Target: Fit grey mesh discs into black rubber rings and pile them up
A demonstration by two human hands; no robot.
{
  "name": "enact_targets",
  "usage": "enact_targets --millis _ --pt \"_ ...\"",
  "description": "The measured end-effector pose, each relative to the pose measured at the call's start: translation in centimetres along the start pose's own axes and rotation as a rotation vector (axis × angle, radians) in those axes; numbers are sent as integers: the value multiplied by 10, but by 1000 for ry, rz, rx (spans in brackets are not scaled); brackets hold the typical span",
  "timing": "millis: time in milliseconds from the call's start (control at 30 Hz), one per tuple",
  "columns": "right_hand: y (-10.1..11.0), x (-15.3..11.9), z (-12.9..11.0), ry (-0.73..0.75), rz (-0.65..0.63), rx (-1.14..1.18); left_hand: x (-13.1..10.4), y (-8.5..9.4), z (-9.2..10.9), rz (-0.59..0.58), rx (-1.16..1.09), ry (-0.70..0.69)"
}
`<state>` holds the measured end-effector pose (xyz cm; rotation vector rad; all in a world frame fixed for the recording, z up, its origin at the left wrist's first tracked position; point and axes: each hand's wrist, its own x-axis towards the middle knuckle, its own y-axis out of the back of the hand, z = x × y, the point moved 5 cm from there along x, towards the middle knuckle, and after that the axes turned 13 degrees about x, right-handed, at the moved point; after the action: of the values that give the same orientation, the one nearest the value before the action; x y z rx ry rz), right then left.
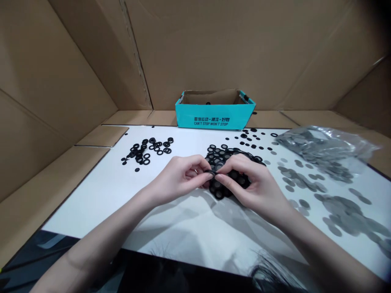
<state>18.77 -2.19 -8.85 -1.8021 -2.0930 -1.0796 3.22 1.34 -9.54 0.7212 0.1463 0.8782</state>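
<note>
My left hand point(187, 176) and my right hand point(244, 175) meet near the middle of the white table. Between their thumbs and fingers they pinch a small black ring point(211, 172), held roughly flat. Whether a grey disc sits inside it cannot be made out. Just behind and under my hands lies a pile of black rings with grey centres point(217, 184), partly hidden by my right hand. Off to the left is a loose cluster of black rings with open centres point(139, 154). Thin grey discs point(345, 211) are scattered to the right of my right forearm.
A turquoise box point(214, 116) with printed lettering stands at the back. A clear plastic bag point(324, 142) of grey discs lies at the right rear. Small black pieces point(248, 139) dot the table before the box. Cardboard walls point(238, 49) enclose the white tabletop point(100, 199).
</note>
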Motion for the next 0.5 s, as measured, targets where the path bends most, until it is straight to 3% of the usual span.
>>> enact_targets --millis 500 --pt "-1 -2 -2 29 -7 -45 -1 0 6 23 178 -67"
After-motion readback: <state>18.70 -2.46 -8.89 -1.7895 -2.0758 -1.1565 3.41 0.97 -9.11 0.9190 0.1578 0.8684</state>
